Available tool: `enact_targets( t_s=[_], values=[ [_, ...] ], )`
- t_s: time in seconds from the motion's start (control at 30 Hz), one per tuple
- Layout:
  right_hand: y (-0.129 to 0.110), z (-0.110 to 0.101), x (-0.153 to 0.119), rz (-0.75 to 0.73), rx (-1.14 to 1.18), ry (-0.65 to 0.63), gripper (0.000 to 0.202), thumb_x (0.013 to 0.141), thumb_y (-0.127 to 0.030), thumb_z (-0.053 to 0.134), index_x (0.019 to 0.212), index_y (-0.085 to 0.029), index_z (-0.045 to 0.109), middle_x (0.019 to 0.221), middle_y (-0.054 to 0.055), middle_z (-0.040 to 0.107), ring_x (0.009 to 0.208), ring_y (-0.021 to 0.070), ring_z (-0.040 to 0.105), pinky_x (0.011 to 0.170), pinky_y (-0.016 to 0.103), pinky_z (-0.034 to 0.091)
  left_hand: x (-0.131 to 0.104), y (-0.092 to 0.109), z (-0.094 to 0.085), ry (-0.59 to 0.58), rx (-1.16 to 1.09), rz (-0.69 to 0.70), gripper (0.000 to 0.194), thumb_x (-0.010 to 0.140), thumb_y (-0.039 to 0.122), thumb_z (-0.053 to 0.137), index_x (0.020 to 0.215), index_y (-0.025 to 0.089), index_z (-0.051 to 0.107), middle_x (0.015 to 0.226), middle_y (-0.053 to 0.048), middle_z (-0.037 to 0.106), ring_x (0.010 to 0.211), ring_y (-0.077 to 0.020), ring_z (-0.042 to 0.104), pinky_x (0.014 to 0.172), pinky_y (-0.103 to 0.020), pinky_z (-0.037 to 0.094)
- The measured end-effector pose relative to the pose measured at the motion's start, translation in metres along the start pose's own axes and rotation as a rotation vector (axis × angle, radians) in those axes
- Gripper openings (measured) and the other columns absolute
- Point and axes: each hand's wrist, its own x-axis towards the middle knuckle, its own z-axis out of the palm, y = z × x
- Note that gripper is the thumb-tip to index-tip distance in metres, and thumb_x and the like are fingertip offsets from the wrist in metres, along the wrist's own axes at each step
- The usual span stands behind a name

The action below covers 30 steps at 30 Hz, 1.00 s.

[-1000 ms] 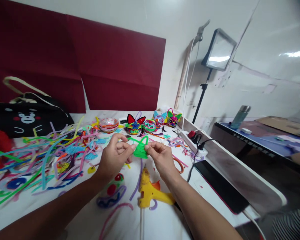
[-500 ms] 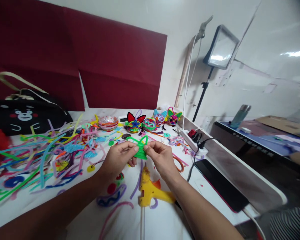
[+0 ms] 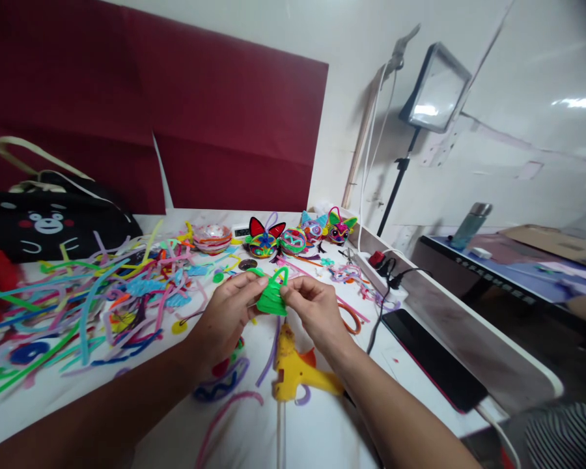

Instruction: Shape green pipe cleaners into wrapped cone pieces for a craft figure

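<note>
Between my two hands is a bright green pipe-cleaner piece [image 3: 272, 299], a coiled flat body with loops at its top. My left hand [image 3: 224, 316] pinches its left upper side between thumb and fingers. On the opposite edge, the thumb and fingertips of my right hand [image 3: 315, 306] are closed. Just below them lies a yellow hot glue gun [image 3: 287, 378], nozzle pointing away from me. Under my left wrist, a round piece edged in purple with a dark blue wavy line [image 3: 223, 385] is partly hidden. A pink pipe cleaner [image 3: 224, 417] curves near the front.
Loose coloured pipe cleaners [image 3: 83, 312] cover the left side. Decorated balls with ears [image 3: 264, 240] and a plastic bowl [image 3: 212, 239] stand at the back. To the right are a power strip [image 3: 378, 277], its cables and a black phone [image 3: 434, 358]. A black bag [image 3: 53, 225] sits far left.
The green piece has turned so that more of its coiled body shows. My left fingers have shifted up along its edge, while my right hand stays nearly in place. The view has shifted slightly.
</note>
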Motion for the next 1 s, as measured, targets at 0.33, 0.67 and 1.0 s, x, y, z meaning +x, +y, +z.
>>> enact_targets(
  t_s=[0.33, 0.67, 1.0],
  values=[
    [-0.008, 0.004, -0.004, 0.074, 0.067, -0.068, 0.013, 0.065, -0.026, 0.066, 0.064, -0.015, 0.058, 0.052, -0.006, 0.047, 0.047, 0.0066, 0.037, 0.046, 0.021, 0.028, -0.007, -0.001, 0.007, 0.044, 0.044, -0.002, 0.018, 0.069, 0.027, 0.074, 0.070, 0.016, 0.061, 0.063, 0.004, 0.061, 0.056, -0.0073, 0.054, 0.055, -0.016, 0.045],
    [-0.007, 0.003, -0.005, 0.063, 0.002, -0.059, 0.014, 0.065, -0.025, 0.064, 0.058, -0.016, 0.057, 0.047, -0.007, 0.042, 0.044, 0.0063, 0.032, 0.045, 0.022, 0.026, -0.011, -0.002, 0.008, -0.022, -0.081, -0.052, 0.012, 0.074, 0.023, 0.070, 0.073, 0.017, 0.060, 0.067, 0.004, 0.062, 0.061, -0.0093, 0.059, 0.059, -0.018, 0.049],
    [-0.011, 0.005, -0.006, 0.088, 0.012, -0.067, 0.011, 0.064, -0.023, 0.063, 0.058, -0.016, 0.059, 0.047, -0.007, 0.044, 0.043, 0.0063, 0.033, 0.045, 0.022, 0.028, -0.013, -0.002, 0.010, 0.010, -0.033, -0.040, 0.016, 0.074, 0.029, 0.071, 0.075, 0.018, 0.060, 0.066, 0.003, 0.064, 0.057, -0.0103, 0.059, 0.059, -0.020, 0.050]
  ],
)
